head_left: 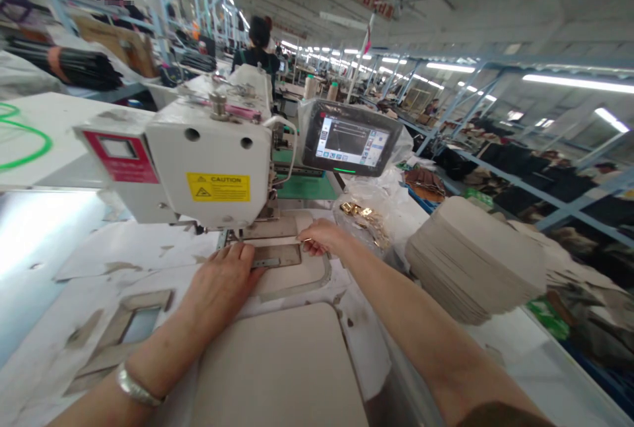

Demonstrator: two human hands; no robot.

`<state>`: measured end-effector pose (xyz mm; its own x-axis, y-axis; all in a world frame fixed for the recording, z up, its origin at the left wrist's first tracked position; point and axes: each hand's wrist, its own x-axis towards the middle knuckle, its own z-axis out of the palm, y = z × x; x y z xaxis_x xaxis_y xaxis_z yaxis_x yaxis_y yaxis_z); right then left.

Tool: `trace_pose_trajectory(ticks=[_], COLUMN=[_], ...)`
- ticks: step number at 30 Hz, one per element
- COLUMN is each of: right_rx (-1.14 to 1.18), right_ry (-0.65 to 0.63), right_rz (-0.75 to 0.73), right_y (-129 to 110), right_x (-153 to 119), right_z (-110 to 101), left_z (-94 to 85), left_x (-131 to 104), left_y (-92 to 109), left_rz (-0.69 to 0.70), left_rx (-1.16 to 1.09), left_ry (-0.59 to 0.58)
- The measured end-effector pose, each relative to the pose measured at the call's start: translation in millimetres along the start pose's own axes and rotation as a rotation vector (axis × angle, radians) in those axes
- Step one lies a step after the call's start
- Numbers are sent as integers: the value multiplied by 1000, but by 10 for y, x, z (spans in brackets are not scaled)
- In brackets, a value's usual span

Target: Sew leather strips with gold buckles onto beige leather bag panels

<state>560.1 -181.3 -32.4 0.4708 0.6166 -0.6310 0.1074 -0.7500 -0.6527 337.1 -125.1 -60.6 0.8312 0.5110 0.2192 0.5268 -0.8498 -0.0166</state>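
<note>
My left hand point(228, 280) lies flat, fingers stretched, over the left part of a beige sewing template point(292, 278) below the machine head. A small metal plate point(266, 262) sits beside its fingertips. Just above the template's rectangular opening runs a narrow pale strip point(277, 241). At the strip's right end, my right hand point(321, 237) is closed in a pinch; a tiny shiny bit shows at the fingertips, too small to name. The sewing machine point(208, 143) stands right over the work, its needle area partly hidden behind the left fingers.
A beige panel point(277, 367) lies in front of me. To the right are a bag of gold-coloured metal fittings point(366, 219) and a tall stack of beige panels point(475, 249). A control screen point(351, 140) stands behind. A frame-shaped piece point(111, 348) lies left. Co-workers sit farther back.
</note>
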Motion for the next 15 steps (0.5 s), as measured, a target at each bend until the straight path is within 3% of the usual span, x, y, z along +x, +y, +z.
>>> trace_pose_trajectory(ticks=[7, 15], right_rx=[-21, -43], right_ry=[-2, -14], right_rz=[-41, -83], right_y=[-134, -318], right_x=[38, 12], right_z=[284, 576], left_z=[-46, -36], left_x=[-124, -253], left_y=[-302, -675], left_rz=[-45, -7], left_rx=[3, -27], left_ry=[-21, 62])
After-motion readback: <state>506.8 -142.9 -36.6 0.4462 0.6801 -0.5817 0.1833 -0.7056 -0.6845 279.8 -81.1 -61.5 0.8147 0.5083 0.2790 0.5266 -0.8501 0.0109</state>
